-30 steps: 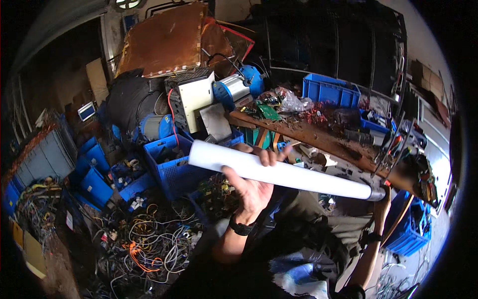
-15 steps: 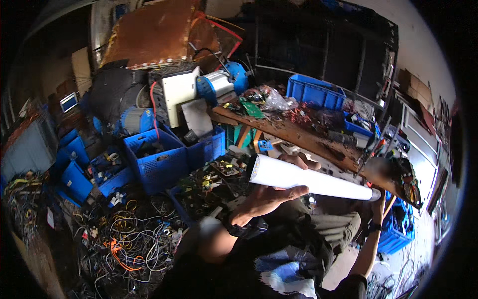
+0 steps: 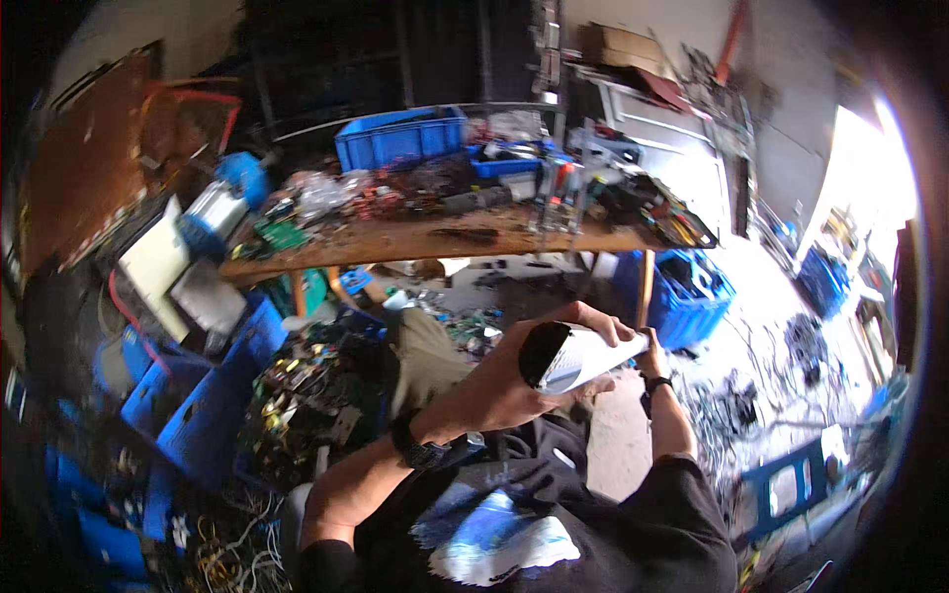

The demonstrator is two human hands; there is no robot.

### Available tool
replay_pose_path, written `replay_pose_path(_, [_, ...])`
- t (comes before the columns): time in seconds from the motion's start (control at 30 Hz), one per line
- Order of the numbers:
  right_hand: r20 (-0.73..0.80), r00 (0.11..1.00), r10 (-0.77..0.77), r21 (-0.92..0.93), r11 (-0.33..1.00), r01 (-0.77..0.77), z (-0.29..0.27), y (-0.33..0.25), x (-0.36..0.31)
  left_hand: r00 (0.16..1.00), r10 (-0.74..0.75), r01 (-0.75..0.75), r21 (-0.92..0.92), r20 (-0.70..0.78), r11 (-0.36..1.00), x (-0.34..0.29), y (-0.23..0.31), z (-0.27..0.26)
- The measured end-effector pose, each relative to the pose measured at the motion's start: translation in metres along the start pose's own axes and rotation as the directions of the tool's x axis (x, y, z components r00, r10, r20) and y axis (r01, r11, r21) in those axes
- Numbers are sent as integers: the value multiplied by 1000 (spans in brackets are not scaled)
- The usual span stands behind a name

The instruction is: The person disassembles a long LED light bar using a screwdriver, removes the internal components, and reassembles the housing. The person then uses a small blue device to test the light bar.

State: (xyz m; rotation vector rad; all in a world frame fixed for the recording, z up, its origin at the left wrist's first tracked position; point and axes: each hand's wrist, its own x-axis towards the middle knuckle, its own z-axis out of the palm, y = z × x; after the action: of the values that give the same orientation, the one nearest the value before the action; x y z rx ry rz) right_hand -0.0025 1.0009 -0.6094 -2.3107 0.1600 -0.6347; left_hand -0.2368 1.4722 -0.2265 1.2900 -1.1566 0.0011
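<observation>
A thick white tube (image 3: pixel 585 360) is held in front of my chest, its dark round end turned toward me. Wrapped around the near part, my left hand (image 3: pixel 524 364) has fingers over the top and more showing beneath. My right hand (image 3: pixel 650 358) grips the far, narrower-looking end, its fingers partly hidden behind the tube. Both forearms come up from below, each with a dark band at the wrist. Behind the tube stands a wooden bench (image 3: pixel 395 245) with electronic scrap and tools on it.
A blue crate (image 3: pixel 400 141) stands on the bench; another full blue crate (image 3: pixel 684 308) is below its right end. Circuit-board scrap (image 3: pixel 316 385) is heaped at left, beside blue bins (image 3: pixel 222 395). Loose cables (image 3: pixel 732 405) litter the floor at right, near a blue frame (image 3: pixel 786 486).
My view has swung to the right. The tube has turned from lying across to pointing away, now looking foreshortened. My left hand has closed further around its near end; my right still holds the far end.
</observation>
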Motion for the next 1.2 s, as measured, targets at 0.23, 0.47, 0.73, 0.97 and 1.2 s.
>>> replay_pose_path(0.23, [80, 936, 344, 118, 929, -351, 6, 78, -117, 970, -175, 167, 62, 166, 984, 41, -46, 35])
replay_pose_path(0.47, [289, 698, 655, -237, 756, -611, -12, 57, -210, 929, -337, 342, -4, 156, 940, 62, -104, 50])
replay_pose_path(0.73, [405, 452, 795, -413, 600, -685, -4, 47, -258, 854, -475, 460, 120, 213, 880, 60, -182, 47])
replay_pose_path(0.97, [152, 667, 730, -318, 675, -666, -43, 34, -243, 853, -466, 449, 124, 236, 885, 62, -223, 51])
replay_pose_path(1.2, [27, 816, 578, 168, 802, -573, -113, -49, -177, 872, -420, 413, 82, 252, 907, 59, -266, 60])
